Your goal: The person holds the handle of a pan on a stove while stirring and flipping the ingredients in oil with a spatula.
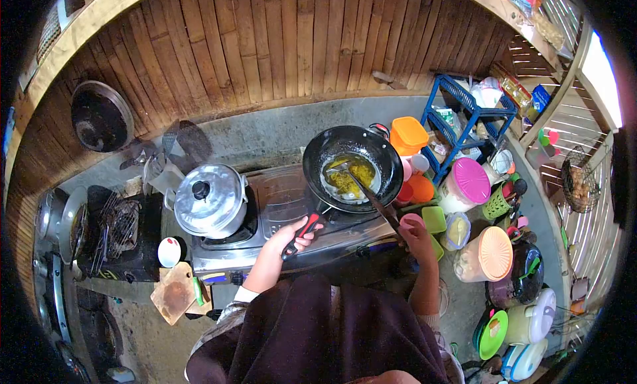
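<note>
A black wok (317,158) stands on the right side of the stove (279,193), with yellow food (355,178) in shiny liquid at its bottom. My left hand (292,239) is wrapped round the wok's red and black handle (309,226). In my right hand (419,238) is the long dark handle of a spatula (378,203), whose tip lies in the yellow food. A lidded silver pot (211,208) sits on the stove's left side.
Right of the wok are an orange container (409,133), a blue rack (438,125), a pink-lidded tub (470,180) and several other containers. At the left are a cutting board (174,294), a white-and-red bowl (169,252) and a blackened grill (119,228).
</note>
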Tool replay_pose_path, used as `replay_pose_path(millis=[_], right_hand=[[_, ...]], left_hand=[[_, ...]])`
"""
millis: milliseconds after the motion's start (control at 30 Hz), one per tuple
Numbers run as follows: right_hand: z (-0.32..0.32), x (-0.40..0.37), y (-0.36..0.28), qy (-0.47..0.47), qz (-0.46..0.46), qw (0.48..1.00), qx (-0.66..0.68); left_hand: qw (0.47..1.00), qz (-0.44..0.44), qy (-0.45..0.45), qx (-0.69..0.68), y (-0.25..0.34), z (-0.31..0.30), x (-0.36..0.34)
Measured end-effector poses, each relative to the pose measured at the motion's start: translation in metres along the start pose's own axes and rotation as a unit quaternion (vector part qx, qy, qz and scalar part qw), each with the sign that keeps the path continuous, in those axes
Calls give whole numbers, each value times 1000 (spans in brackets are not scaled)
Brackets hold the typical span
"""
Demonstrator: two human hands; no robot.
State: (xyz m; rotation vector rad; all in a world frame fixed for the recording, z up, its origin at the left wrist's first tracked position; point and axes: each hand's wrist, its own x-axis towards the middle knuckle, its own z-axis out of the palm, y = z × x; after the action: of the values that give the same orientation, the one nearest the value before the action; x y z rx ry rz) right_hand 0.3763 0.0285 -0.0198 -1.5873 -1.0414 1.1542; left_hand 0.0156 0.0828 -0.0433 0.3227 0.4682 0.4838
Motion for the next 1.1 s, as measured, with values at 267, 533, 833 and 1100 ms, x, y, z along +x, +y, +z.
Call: replay_pose_path(millis=[267, 533, 833, 1100], right_hand=[[8, -15, -49, 0, -313, 823, -474], [-16, -75, -114, -13, -203, 888, -411], [-44, -120, -149, -15, -143, 875, -462], [-43, -110, -147, -17, -136, 860, -491]], left_hand=[[1000, 7, 29, 5, -9, 16, -16], [1000, -1, 15, -7, -12, 12, -22], [999, 7, 25, 47, -11, 10, -22], [985, 45, 62, 155, -12, 12, -23]])
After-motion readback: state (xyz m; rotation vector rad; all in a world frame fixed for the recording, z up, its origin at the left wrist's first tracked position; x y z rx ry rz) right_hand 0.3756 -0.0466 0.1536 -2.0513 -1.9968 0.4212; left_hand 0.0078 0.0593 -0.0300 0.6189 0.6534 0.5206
